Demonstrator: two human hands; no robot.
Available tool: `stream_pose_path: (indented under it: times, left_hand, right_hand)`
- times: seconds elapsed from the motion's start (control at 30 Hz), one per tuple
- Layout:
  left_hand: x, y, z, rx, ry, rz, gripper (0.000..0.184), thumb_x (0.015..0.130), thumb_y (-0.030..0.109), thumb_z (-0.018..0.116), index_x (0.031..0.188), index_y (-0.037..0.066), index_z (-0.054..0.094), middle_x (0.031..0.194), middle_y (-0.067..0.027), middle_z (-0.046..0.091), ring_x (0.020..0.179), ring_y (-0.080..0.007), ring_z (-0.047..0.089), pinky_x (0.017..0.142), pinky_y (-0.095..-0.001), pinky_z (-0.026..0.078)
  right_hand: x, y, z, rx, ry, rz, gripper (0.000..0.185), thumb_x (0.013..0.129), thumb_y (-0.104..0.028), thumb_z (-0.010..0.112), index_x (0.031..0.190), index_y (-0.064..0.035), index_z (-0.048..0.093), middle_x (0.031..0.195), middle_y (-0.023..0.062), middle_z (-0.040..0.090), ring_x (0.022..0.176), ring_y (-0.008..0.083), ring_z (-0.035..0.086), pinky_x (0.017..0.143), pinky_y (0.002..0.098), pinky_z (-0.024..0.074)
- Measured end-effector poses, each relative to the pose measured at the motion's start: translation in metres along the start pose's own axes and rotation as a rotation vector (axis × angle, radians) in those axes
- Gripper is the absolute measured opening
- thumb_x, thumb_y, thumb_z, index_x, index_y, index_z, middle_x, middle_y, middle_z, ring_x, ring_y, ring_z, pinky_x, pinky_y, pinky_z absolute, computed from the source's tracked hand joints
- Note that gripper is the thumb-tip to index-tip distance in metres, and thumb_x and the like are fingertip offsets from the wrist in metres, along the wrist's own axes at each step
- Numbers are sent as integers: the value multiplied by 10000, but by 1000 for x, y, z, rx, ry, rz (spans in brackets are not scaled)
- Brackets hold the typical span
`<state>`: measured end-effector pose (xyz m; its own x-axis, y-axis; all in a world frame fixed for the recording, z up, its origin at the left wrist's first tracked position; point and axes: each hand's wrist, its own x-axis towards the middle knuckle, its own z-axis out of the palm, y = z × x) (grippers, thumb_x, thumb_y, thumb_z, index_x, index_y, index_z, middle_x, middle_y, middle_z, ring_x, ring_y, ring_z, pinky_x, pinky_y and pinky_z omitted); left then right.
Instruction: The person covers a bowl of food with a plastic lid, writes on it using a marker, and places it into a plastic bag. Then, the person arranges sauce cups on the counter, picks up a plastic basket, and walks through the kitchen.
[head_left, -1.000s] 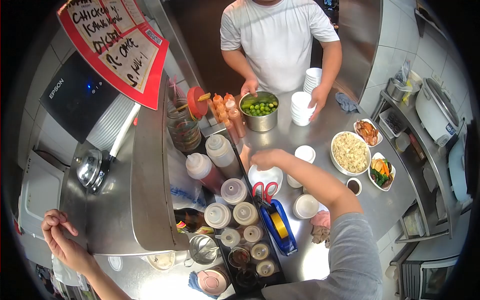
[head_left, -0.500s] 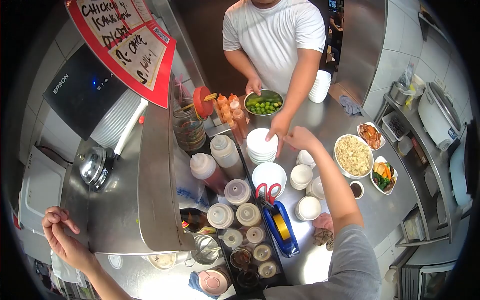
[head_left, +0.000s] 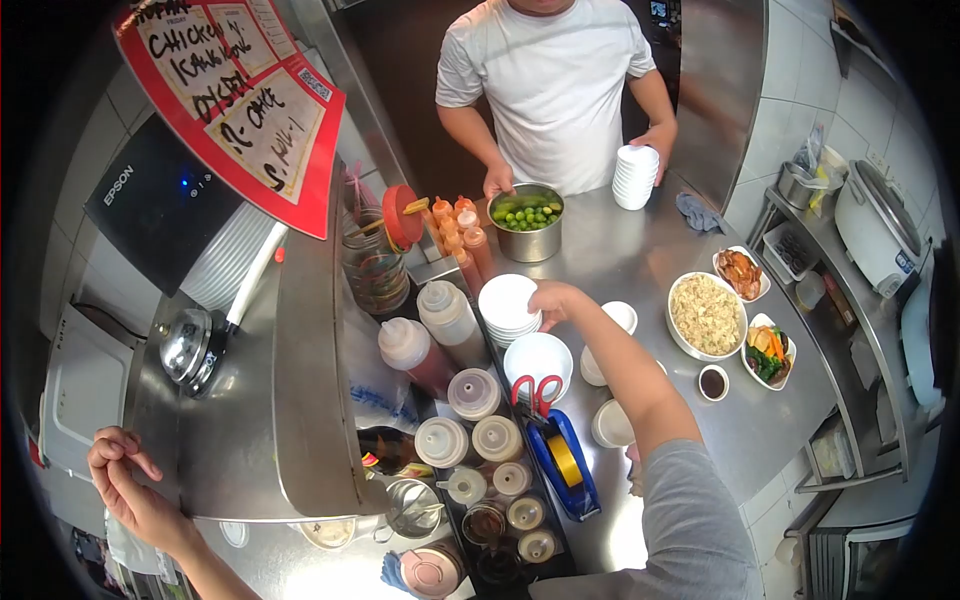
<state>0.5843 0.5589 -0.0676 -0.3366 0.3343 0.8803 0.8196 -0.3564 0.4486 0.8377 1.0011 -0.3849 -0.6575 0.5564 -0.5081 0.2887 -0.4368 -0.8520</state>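
My right hand (head_left: 557,303) is at the right side of a stack of small white saucers (head_left: 508,297), its fingers closed against the edge; their tips are partly hidden. Directly below that stack sits a pile of white bowls (head_left: 538,358). Small white cups (head_left: 612,424) stand under and beside my right forearm, which covers some of them. Far to the left, my left hand (head_left: 128,485) is held up by the steel shelf's edge, fingers loosely bent and apart, with nothing in it.
Across the counter a person in a white shirt holds a steel pot of green citrus (head_left: 530,225) and a stack of white bowls (head_left: 637,178). Fried rice (head_left: 707,314) and side dishes sit right. A tape dispenser (head_left: 566,465), scissors (head_left: 537,392) and sauce bottles (head_left: 448,312) line the middle.
My right hand has moved left onto the saucer stack, which has shifted slightly left. The other person's hand has left the saucers and gone to the bowls at the back right.
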Motion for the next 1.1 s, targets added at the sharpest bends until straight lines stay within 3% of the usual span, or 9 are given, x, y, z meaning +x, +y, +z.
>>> stream_pose_path:
  times: [0.27, 0.37, 0.47, 0.53, 0.73, 0.83, 0.93, 1.07, 1.1]
  left_hand:
    - [-1, 2, 2, 27, 31, -13, 128, 875, 12, 318, 855, 9, 445, 847, -102, 446, 549, -83, 334, 750, -250, 350]
    - [1, -2, -1, 23, 13, 0, 130, 877, 13, 320, 854, 7, 448, 852, -101, 450, 555, -85, 334, 745, -246, 351]
    - [0, -3, -3, 13, -3, 0, 132, 880, 16, 321, 854, 7, 450, 857, -102, 452, 564, -86, 340, 735, -238, 352]
    - [1, -3, -1, 17, 6, 3, 134, 881, 17, 320, 856, 7, 451, 861, -101, 453, 568, -86, 343, 727, -232, 351]
    - [0, -2, -1, -11, 10, -10, 138, 888, 22, 319, 863, 7, 454, 871, -102, 453, 581, -87, 347, 708, -231, 345]
    - [0, -2, -2, -19, -19, -8, 139, 891, 26, 319, 862, 9, 453, 869, -101, 451, 590, -87, 350, 702, -239, 344]
    - [0, -4, -2, -16, -3, 1, 141, 891, 28, 315, 864, 11, 452, 862, -102, 448, 588, -87, 348, 709, -243, 343]
    - [1, -4, -3, -23, -22, 5, 142, 888, 27, 311, 864, 13, 450, 854, -103, 444, 585, -90, 351, 720, -245, 342]
    - [1, -3, -2, -22, -22, 5, 141, 887, 25, 310, 864, 14, 449, 850, -103, 443, 585, -91, 352, 722, -243, 341]
  right_hand:
    - [-9, 3, -1, -199, -7, 89, 605, 761, -54, 523, 1327, -104, 316, 1261, 215, 430, 1057, 445, 494, 794, 578, 461]
    - [-51, -12, 7, -274, 265, 3, 540, 788, -277, 564, 1270, -84, 417, 1207, 174, 510, 1045, 426, 519, 816, 638, 394]
    - [-28, 12, -45, -896, 565, -174, 554, 775, -453, 547, 1179, -74, 531, 1159, 130, 565, 1065, 358, 533, 888, 593, 356]
    - [-55, 17, -49, -1338, 373, 109, 498, 728, -419, 610, 1103, -91, 603, 1101, 112, 603, 1050, 284, 558, 863, 487, 425]
    - [-87, 28, -48, -1423, 308, 353, 414, 664, -235, 643, 1062, -117, 639, 1114, 88, 605, 1025, 270, 581, 833, 414, 469]
    - [-79, 37, -62, -1398, 353, 245, 365, 686, -246, 640, 1028, -119, 649, 1071, 90, 622, 986, 282, 597, 825, 403, 478]
    - [-91, 17, -51, -1319, 597, -119, 259, 715, -209, 613, 943, -93, 654, 979, 110, 633, 939, 307, 597, 775, 402, 489]
    - [-100, -27, -6, -1001, 576, -1065, 177, 720, -45, 534, 883, -60, 601, 994, 127, 565, 854, 327, 567, 686, 396, 479]
    - [-89, -35, 2, -1019, 531, -1151, 206, 720, -34, 534, 917, -62, 587, 1019, 111, 556, 857, 321, 573, 691, 394, 480]
